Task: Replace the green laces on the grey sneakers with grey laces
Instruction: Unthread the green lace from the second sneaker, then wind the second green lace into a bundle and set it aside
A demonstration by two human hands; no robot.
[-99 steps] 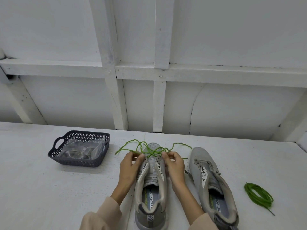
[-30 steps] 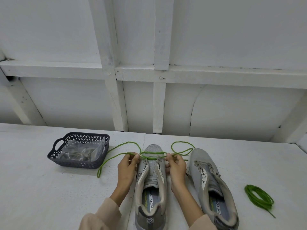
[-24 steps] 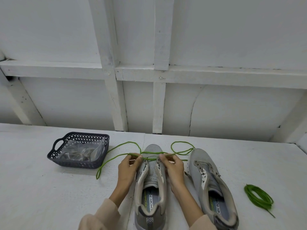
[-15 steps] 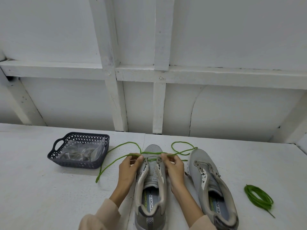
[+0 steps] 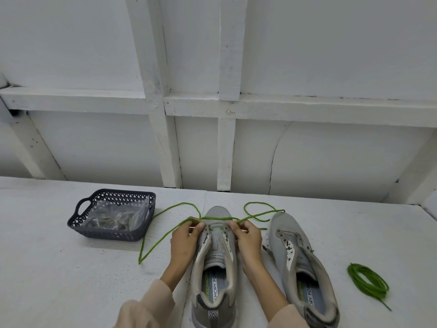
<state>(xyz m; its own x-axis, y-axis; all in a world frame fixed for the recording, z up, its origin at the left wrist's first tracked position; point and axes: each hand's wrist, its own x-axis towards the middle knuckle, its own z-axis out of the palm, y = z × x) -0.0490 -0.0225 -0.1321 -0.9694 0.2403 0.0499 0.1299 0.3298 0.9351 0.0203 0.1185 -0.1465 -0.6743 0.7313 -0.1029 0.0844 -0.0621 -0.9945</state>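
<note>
Two grey sneakers stand side by side on the white table, toes pointing away. The left sneaker (image 5: 216, 261) has a green lace (image 5: 163, 235) through its front eyelets only, stretched across the toe. My left hand (image 5: 183, 242) pinches the lace at the shoe's left side; the loose end trails left over the table. My right hand (image 5: 248, 240) pinches it at the right side, and that end loops toward the right sneaker (image 5: 300, 263), which has no lace. A coiled green lace (image 5: 367, 281) lies at the far right.
A dark plastic basket (image 5: 111, 233) with a clear bag inside stands at the left, just beyond the lace's trailing end. A white wooden wall with beams rises right behind the table's far edge.
The lace has come out of more eyelets since 3.3 s ago and its left end now lies stretched over the table. In the last second both hands barely shifted.
</note>
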